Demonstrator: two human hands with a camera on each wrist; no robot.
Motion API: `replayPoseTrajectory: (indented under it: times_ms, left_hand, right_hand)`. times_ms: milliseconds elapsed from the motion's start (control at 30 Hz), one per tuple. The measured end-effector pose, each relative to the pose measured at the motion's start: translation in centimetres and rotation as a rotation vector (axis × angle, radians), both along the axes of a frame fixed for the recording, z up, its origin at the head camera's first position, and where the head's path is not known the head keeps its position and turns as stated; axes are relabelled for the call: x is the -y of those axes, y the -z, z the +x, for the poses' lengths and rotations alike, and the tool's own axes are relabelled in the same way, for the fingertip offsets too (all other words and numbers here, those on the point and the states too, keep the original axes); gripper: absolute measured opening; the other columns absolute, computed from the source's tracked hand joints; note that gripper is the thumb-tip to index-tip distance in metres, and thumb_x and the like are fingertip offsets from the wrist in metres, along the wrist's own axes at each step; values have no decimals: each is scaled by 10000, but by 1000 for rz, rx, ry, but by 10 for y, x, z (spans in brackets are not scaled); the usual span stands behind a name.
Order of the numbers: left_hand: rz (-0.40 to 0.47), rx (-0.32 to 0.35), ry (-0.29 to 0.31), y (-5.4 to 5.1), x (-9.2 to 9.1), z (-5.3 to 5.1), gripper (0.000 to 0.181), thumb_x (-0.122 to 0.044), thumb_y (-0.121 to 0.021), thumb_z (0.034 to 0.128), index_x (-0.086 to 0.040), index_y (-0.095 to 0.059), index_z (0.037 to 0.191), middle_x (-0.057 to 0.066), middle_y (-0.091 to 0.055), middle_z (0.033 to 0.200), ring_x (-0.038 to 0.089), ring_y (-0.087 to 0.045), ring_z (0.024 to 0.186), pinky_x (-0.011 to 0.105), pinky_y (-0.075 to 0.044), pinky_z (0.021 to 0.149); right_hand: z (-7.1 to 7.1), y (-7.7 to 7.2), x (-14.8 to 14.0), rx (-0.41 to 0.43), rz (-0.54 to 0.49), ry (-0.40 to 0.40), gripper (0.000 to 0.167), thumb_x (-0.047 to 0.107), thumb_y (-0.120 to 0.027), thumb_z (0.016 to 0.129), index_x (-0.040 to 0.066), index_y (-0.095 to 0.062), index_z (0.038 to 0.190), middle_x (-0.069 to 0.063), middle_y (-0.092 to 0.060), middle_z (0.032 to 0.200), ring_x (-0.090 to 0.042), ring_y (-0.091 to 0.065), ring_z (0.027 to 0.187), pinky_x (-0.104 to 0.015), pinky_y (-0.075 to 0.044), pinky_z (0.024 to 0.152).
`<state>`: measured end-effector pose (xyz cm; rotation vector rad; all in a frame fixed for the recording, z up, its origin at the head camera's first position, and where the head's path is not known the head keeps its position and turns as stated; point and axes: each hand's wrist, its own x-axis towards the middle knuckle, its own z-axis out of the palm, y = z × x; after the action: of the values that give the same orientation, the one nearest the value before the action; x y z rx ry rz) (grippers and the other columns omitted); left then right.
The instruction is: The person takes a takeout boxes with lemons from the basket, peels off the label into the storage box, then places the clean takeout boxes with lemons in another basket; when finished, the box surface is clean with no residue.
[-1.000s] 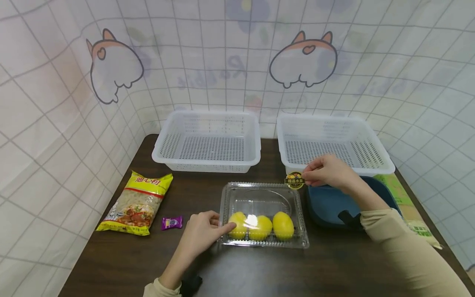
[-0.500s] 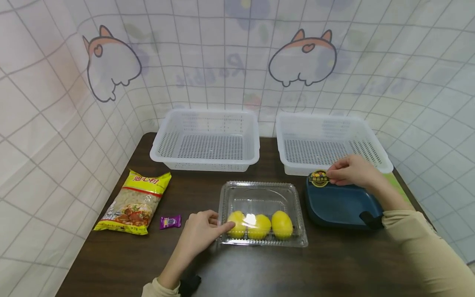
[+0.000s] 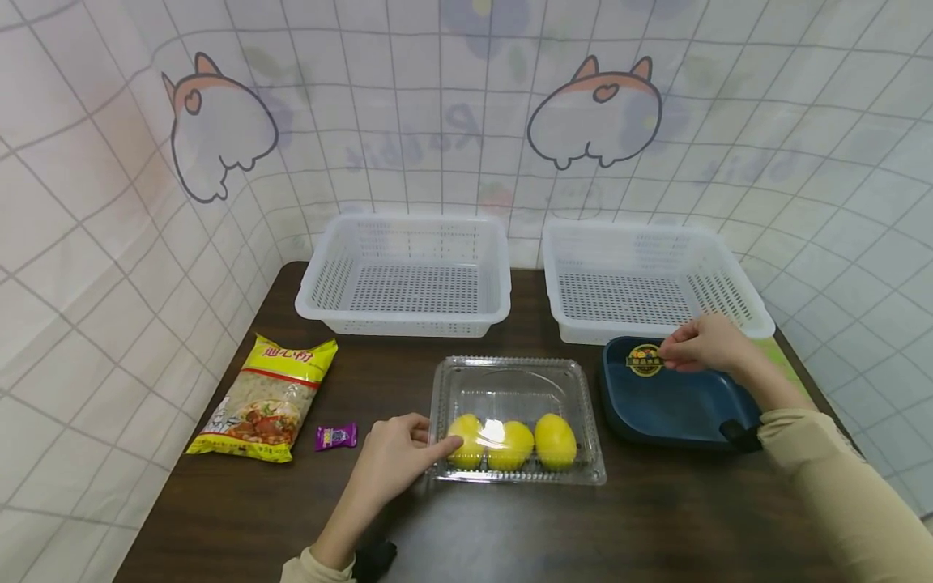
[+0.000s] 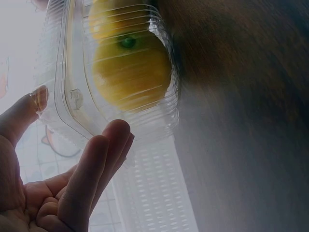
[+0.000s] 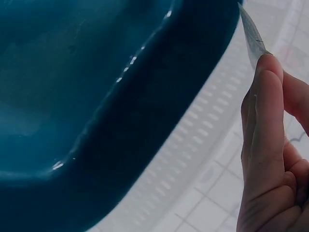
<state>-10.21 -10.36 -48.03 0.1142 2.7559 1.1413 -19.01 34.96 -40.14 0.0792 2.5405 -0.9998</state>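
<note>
Enclosing three yellow fruits [image 3: 509, 446], the clear box [image 3: 521, 385] is pinched by the left grip [image 3: 399, 452], a label [image 3: 644, 361] by the right grip [image 3: 709, 346].

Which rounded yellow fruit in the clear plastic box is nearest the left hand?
The leftmost rounded yellow fruit in the head view: the left hand overlaps its edge there; the middle fruit and right fruit lie farther right.

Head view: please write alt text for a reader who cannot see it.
A person's right grip pinches a round label near a dark blue container, while the left grip holds a clear box of three yellow fruits. Two white baskets stand behind.
</note>
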Motion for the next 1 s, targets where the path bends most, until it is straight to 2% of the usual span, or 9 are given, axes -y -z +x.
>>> replayPoseTrajectory:
  times_ms: [267,633,1000]
  left_hand:
    - [13,3,0,0,0,1,663,-616,-757,768,-13,-737,1043,111,-786,943,194,-753,836,354,-620,713]
    - [5,13,-1,0,0,2,661,-610,-755,775,-12,-733,1056,108,-786,942,193,-752,836,351,-619,713]
    - [2,-1,1,0,0,1,670,-618,-743,783,-10,-734,1066,114,-785,960,196,-755,844,358,-623,727]
  right_hand:
    - [-7,17,-9,39,-17,-25,294,153,-629,968,-115,-693,1071,-6,-771,829,-55,-709,722,-255,-618,681]
    - [-11,36,-21,70,-12,-49,305,149,-592,986,-113,-685,1110,28,-761,847,-57,-706,751,-267,-620,713]
    - [-14,38,-24,72,63,-58,283,137,-585,979,-101,-702,1077,27,-752,805,-83,-700,751,-329,-626,737]
